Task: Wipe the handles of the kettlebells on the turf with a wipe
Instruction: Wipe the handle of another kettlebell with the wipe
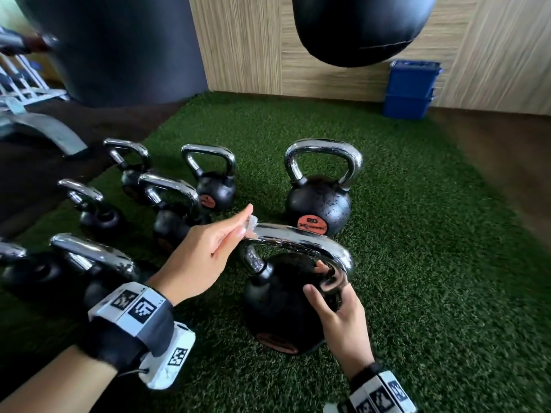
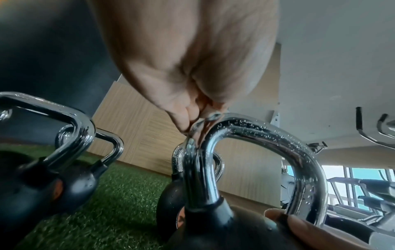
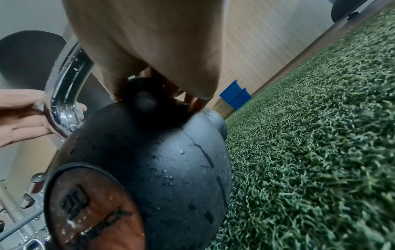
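Soft daylight, blurred warped edges, glare on chrome handles (image 1: 301, 239)

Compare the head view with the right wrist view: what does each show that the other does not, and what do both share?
Head view only: the row of smaller kettlebells and the hanging punching bag.

Right wrist view only: the near kettlebell's orange label close up and droplets on its body.

Both: the left hand at the chrome handle, the right hand at the handle's base, the turf, the blue bins.

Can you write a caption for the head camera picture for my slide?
Left hand pinches a wipe on a kettlebell's chrome handle; right hand steadies it.
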`<control>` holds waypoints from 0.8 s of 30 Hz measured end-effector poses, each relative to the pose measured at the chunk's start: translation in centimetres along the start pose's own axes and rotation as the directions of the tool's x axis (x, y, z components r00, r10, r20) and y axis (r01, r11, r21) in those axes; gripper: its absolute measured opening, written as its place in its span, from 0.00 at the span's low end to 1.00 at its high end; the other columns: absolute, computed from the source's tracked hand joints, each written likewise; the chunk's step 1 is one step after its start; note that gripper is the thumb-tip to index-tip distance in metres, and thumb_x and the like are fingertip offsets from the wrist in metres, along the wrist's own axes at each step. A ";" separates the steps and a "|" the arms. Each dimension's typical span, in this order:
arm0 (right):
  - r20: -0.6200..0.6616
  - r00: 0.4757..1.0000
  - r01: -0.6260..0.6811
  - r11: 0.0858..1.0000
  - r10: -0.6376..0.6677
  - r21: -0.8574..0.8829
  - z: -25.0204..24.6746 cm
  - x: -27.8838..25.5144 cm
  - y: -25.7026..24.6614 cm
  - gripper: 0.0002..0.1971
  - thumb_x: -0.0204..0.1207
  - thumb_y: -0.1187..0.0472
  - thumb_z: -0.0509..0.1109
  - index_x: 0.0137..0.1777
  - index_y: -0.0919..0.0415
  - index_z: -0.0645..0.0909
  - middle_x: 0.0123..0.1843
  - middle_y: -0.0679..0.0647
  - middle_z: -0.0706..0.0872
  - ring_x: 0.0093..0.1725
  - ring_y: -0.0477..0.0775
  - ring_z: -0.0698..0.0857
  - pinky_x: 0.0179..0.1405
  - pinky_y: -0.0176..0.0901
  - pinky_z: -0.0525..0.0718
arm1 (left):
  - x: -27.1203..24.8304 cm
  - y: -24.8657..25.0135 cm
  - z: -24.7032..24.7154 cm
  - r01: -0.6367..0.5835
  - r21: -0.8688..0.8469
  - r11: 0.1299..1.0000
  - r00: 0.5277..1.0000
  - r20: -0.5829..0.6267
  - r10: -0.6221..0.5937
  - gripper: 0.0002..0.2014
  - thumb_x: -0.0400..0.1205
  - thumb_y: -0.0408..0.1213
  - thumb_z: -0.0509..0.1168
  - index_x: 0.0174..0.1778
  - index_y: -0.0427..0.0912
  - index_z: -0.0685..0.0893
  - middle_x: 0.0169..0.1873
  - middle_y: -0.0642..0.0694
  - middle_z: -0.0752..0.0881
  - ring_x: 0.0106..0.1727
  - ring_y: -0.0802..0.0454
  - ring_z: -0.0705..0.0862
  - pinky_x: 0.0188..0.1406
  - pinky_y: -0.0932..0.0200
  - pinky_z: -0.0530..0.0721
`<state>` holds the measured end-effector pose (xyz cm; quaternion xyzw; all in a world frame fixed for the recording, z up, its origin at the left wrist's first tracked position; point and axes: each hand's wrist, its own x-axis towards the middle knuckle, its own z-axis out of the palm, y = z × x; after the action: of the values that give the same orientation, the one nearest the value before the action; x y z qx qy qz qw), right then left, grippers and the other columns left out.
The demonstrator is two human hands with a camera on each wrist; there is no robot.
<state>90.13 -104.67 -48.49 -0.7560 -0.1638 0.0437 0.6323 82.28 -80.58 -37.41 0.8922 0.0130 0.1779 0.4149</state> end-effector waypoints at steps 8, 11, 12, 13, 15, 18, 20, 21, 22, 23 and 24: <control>-0.016 1.000 -0.017 1.000 0.017 -0.001 0.2 -0.1 0.1 0.13 0.75 0.47 0.78 0.55 0.49 0.85 0.53 0.44 0.90 0.55 0.39 0.87 0.59 0.57 0.88 | -0.7 -2.9 0.7 0.187 -0.366 0.912 0.979 -0.006 -0.203 0.26 0.85 0.43 0.59 0.82 0.47 0.74 0.69 0.62 0.86 0.70 0.61 0.81 0.71 0.62 0.81; -0.017 1.000 -0.011 1.000 0.012 0.007 0.3 -0.2 -0.1 0.13 0.74 0.47 0.78 0.57 0.44 0.85 0.55 0.44 0.90 0.57 0.38 0.87 0.61 0.56 0.88 | -1.2 -4.1 2.0 0.249 -0.480 0.841 0.956 -0.015 -0.292 0.20 0.90 0.37 0.56 0.79 0.48 0.77 0.66 0.53 0.88 0.71 0.56 0.82 0.69 0.59 0.84; -0.015 1.000 -0.015 1.000 0.015 0.011 0.3 -0.2 -0.2 0.13 0.74 0.47 0.78 0.58 0.43 0.84 0.55 0.43 0.90 0.57 0.37 0.87 0.62 0.55 0.88 | -1.5 -4.3 2.4 0.280 -0.510 0.814 0.947 0.004 -0.323 0.18 0.92 0.34 0.54 0.77 0.47 0.79 0.65 0.51 0.89 0.71 0.53 0.84 0.68 0.59 0.84; -0.012 1.000 -0.019 1.000 0.019 0.011 0.3 -0.2 -0.2 0.14 0.74 0.47 0.78 0.58 0.42 0.84 0.55 0.43 0.90 0.57 0.37 0.87 0.62 0.55 0.88 | -1.7 -4.6 2.9 0.303 -0.526 0.795 0.941 0.033 -0.337 0.18 0.92 0.31 0.53 0.74 0.46 0.81 0.64 0.50 0.90 0.71 0.51 0.85 0.69 0.59 0.84; -0.001 1.000 -0.029 1.000 0.029 0.008 0.1 -0.2 -0.3 0.14 0.75 0.47 0.78 0.59 0.43 0.85 0.55 0.42 0.91 0.57 0.37 0.87 0.61 0.56 0.89 | -2.4 -5.1 3.5 0.314 -0.529 0.788 0.944 0.087 -0.318 0.18 0.92 0.28 0.53 0.71 0.47 0.82 0.66 0.51 0.90 0.71 0.53 0.85 0.71 0.60 0.82; 0.017 0.999 -0.033 0.999 0.033 0.000 -0.1 -0.1 -0.7 0.15 0.74 0.47 0.79 0.60 0.44 0.85 0.55 0.41 0.91 0.56 0.37 0.88 0.59 0.57 0.90 | -3.0 -5.6 3.8 0.231 -0.422 0.877 0.973 0.085 -0.215 0.16 0.90 0.31 0.61 0.74 0.44 0.82 0.70 0.55 0.87 0.73 0.62 0.82 0.73 0.67 0.78; 0.022 0.999 -0.024 0.999 0.024 -0.027 -0.3 0.0 -1.1 0.15 0.73 0.47 0.80 0.59 0.46 0.86 0.54 0.42 0.92 0.56 0.39 0.88 0.59 0.56 0.89 | -2.9 -5.8 4.1 0.172 -0.337 0.926 0.984 0.019 -0.176 0.15 0.88 0.36 0.66 0.71 0.43 0.84 0.63 0.60 0.90 0.66 0.66 0.85 0.67 0.71 0.79; 0.020 1.000 -0.022 0.999 0.023 -0.047 -0.5 0.1 -1.3 0.14 0.73 0.46 0.80 0.57 0.46 0.87 0.53 0.42 0.92 0.55 0.39 0.89 0.58 0.55 0.89 | -2.8 -5.8 4.2 0.158 -0.310 0.937 0.985 -0.011 -0.170 0.14 0.87 0.41 0.67 0.68 0.44 0.86 0.57 0.61 0.91 0.61 0.67 0.87 0.63 0.71 0.81; 0.019 1.000 -0.018 0.998 0.019 -0.062 -0.6 0.1 -1.6 0.13 0.72 0.47 0.81 0.54 0.46 0.88 0.51 0.42 0.92 0.53 0.37 0.89 0.55 0.50 0.90 | -2.8 -5.9 4.4 0.155 -0.296 0.942 0.985 -0.029 -0.171 0.14 0.86 0.48 0.68 0.65 0.47 0.88 0.52 0.61 0.92 0.56 0.66 0.88 0.59 0.68 0.83; 0.026 1.000 -0.009 0.998 0.010 -0.069 -0.9 0.1 -1.9 0.12 0.70 0.47 0.83 0.52 0.43 0.88 0.49 0.40 0.93 0.51 0.35 0.89 0.52 0.42 0.89 | -2.8 -5.9 4.5 0.158 -0.277 0.948 0.984 -0.039 -0.176 0.15 0.85 0.55 0.68 0.61 0.51 0.89 0.49 0.60 0.93 0.53 0.65 0.89 0.57 0.65 0.86; 0.041 0.999 0.004 0.997 -0.001 -0.071 -1.2 -0.1 -2.3 0.13 0.68 0.46 0.84 0.50 0.40 0.88 0.47 0.36 0.92 0.50 0.32 0.88 0.47 0.31 0.85 | -2.7 -6.1 4.5 0.156 -0.244 0.957 0.984 -0.049 -0.173 0.17 0.83 0.61 0.67 0.58 0.55 0.90 0.46 0.59 0.93 0.50 0.64 0.90 0.54 0.63 0.88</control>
<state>89.94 -105.44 -46.03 -0.7766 -0.1793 0.0526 0.6017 82.00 -80.40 -45.47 0.8247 0.0800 0.1742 0.5321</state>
